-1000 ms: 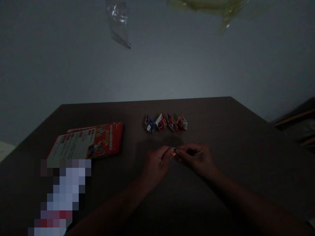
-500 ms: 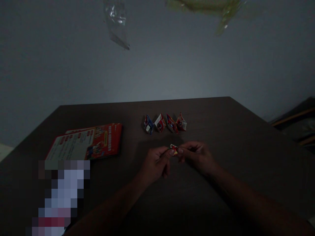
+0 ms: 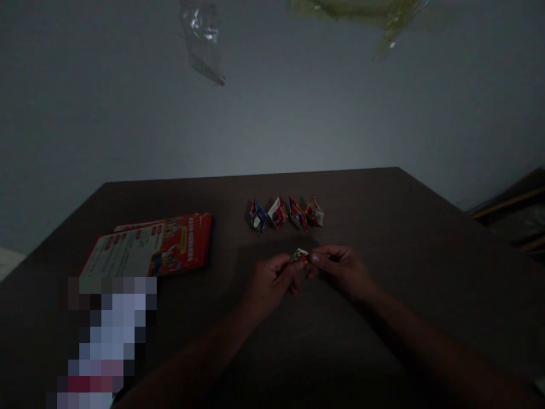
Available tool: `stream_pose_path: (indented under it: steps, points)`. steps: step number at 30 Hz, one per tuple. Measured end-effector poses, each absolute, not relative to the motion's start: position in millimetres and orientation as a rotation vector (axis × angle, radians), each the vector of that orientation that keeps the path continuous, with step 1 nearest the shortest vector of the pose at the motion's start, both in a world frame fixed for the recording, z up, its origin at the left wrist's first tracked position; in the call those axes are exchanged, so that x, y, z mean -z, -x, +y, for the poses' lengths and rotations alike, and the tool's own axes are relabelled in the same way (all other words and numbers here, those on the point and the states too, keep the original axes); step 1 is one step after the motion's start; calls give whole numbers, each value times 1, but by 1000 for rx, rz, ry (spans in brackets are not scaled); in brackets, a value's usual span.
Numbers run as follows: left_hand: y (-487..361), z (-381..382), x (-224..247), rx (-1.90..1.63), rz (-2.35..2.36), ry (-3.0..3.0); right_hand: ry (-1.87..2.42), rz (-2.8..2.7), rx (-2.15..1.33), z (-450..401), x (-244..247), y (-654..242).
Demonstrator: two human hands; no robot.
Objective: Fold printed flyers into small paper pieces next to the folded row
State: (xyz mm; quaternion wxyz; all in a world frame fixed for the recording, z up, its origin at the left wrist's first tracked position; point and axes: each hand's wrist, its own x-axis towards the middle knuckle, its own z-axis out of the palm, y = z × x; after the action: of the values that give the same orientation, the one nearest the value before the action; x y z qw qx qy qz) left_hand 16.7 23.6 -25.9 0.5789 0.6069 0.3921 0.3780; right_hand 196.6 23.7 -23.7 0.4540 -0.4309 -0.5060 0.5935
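Note:
A small folded paper piece (image 3: pixel 302 255), white, red and yellow, is pinched between my two hands above the table. My left hand (image 3: pixel 272 281) grips its left side, thumb on top. At its right edge, the thumb and fingers of my right hand (image 3: pixel 340 268) are closed on it. Beyond the hands, several folded paper pieces stand in a row: a blue one (image 3: pixel 258 216) at the left, a white and red one (image 3: pixel 277 213), a red and blue one (image 3: pixel 298 215), and a red and white one (image 3: pixel 315 212) at the right.
Red printed booklets (image 3: pixel 187 241) lie stacked on the dark table (image 3: pixel 361 193) at the left. A pixelated pale shape (image 3: pixel 114 335) covers the lower left. Clear plastic (image 3: pixel 204 42) and yellowish tape (image 3: pixel 366 11) are on the wall behind. Dark objects stand at the far right.
The held paper piece has turned slightly in my fingers and shows more of its white face. My left thumb has shifted a little to the right. The standing pieces have not moved.

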Motion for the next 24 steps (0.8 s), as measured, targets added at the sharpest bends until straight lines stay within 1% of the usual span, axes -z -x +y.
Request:
stream_pose_path:
  steps: [5,15,24]
  points:
    - [-16,25,28,-951,873,-1346,1064,-1217,-1479,24,25,-197]
    - [-11,27,22,-917,791,-1258,1018,-1190,-1475,24,26,-200]
    - [-14,27,29,-1027,1086,-1512,1239,-1338,-1204,24,20,-197]
